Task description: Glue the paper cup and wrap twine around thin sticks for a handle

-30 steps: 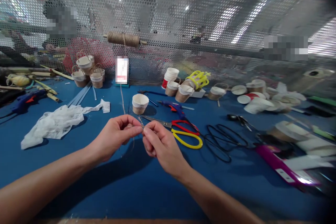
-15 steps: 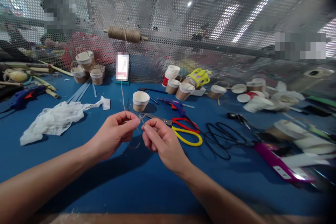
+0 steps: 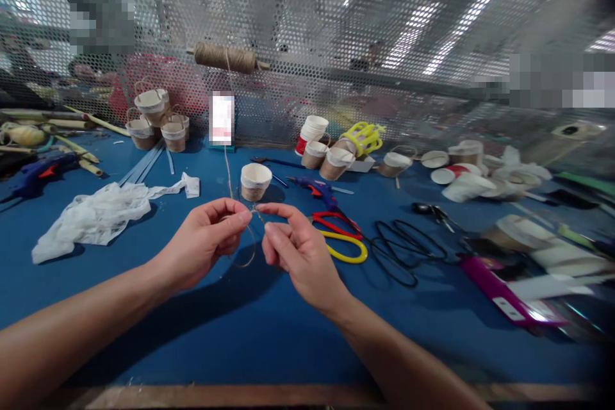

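Observation:
Brown twine point(image 3: 228, 170) hangs down from a spool point(image 3: 225, 58) on the mesh and runs to my left hand point(image 3: 206, 240), which pinches it between thumb and fingers. My right hand point(image 3: 302, 256) pinches the twine close by, its index finger stretched toward the left fingertips. A thin loop of twine dangles between the two hands. Just beyond the fingertips stands a small cup point(image 3: 255, 182) with a white rim and a brown wrapped body. Scissors with red and yellow handles point(image 3: 348, 248) lie beside my right hand, their blades hidden behind it.
White crumpled fabric point(image 3: 96, 218) lies at left. Wrapped cups point(image 3: 152, 106) are stacked behind it, with more point(image 3: 336, 162) at back centre. A blue glue gun point(image 3: 321, 192), black cable point(image 3: 403, 246) and purple power strip point(image 3: 509, 295) lie to the right. A phone point(image 3: 221, 118) stands at the mesh.
My right index finger has extended toward my left fingertips, and the twine loop below them shows wider. The whole view has shifted slightly.

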The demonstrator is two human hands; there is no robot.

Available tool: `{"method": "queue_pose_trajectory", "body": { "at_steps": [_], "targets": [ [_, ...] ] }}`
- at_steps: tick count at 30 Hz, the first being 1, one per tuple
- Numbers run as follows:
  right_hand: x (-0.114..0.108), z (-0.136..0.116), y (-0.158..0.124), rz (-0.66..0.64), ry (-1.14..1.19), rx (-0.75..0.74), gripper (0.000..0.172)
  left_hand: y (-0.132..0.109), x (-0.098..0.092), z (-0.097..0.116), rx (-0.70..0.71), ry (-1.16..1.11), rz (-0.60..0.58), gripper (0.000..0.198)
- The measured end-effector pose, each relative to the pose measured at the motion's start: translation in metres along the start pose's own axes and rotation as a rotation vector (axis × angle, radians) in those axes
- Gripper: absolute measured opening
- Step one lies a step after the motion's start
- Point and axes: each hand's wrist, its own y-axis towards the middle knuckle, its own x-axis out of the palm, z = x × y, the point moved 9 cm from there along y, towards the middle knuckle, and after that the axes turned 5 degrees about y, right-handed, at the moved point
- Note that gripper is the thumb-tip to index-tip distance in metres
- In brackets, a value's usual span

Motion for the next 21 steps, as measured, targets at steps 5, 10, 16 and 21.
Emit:
{"method": "queue_pose_trajectory", "body": {
  "at_steps": [5,10,16,21],
  "targets": [
    [-0.0003,-0.0004,-0.0005,0.003,-0.008,0.001,0.023,0.0002,0.0000,-0.0002,0.007,-0.012,-0.007,0.021],
    [-0.0010,-0.0004,-0.0014,0.016,-0.019,-0.006,0.024,0.0004,-0.0001,-0.0002,0.020,-0.015,-0.013,0.020],
    [-0.0019,-0.0003,-0.0017,0.018,-0.037,-0.005,0.023,0.0011,-0.0012,0.0002,0.036,-0.013,-0.010,0.019],
    [-0.0016,-0.0009,-0.0012,0.011,-0.041,-0.016,0.022,-0.0001,0.0011,0.0012,0.046,0.024,-0.034,0.018]
  ]
}}
